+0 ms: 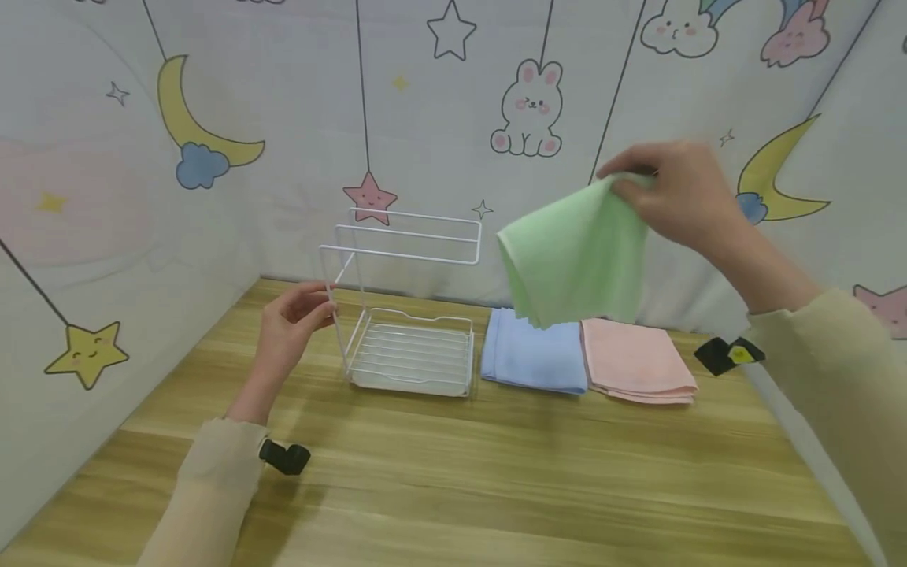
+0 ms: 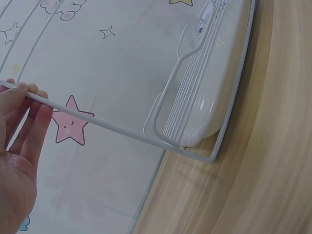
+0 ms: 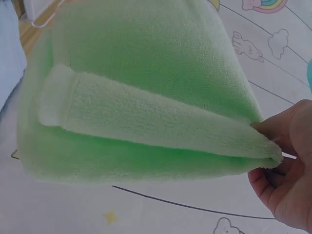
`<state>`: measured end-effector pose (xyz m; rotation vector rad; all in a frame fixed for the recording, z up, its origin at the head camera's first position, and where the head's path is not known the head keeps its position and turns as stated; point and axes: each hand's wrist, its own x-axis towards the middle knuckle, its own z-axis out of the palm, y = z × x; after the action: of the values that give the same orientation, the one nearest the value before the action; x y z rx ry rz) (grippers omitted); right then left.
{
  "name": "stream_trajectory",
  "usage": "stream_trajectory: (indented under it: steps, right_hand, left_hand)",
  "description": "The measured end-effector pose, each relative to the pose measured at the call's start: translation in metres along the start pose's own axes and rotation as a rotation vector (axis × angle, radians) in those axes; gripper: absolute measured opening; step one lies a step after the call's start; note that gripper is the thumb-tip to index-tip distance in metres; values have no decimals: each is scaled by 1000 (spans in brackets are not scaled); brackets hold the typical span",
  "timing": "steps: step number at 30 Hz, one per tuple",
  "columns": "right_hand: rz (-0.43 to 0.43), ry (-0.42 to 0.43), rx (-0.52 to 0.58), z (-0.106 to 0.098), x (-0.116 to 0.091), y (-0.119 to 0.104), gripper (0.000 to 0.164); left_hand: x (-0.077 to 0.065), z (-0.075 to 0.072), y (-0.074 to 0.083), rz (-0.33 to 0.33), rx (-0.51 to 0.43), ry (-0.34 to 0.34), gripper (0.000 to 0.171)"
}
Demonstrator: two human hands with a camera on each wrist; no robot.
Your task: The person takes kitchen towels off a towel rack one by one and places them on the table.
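My right hand (image 1: 683, 193) pinches a folded light green towel (image 1: 577, 252) by one corner and holds it up in the air. The towel hangs down from the fingers, and its plush folds fill much of the right wrist view. With thumb and fingers, my left hand (image 1: 294, 323) grips the left upright of a white wire rack (image 1: 400, 256). The rack stands on the table with three bars at the top and a white tray (image 1: 411, 358) at its base; the left wrist view shows the thumb pressed on the wire (image 2: 112, 126).
A folded blue towel (image 1: 534, 354) lies just right of the rack. Beside it lies a folded pink towel (image 1: 638, 358). The wooden table (image 1: 496, 472) meets a wall covering (image 1: 439, 118) printed with stars, moons and rabbits.
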<state>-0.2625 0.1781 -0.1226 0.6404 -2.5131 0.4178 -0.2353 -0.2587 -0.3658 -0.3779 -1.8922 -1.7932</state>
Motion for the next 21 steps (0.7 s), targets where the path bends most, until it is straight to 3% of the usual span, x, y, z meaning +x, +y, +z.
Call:
stream_trajectory:
  steps: [13,21]
  right_hand:
    - [-100,41,148,54,-61,10,20]
    - [-129,-24,237,76,-97,4,20]
  left_hand:
    - [-1,-1,1,2,28,8,27]
    - [0,0,1,2,7,1,26]
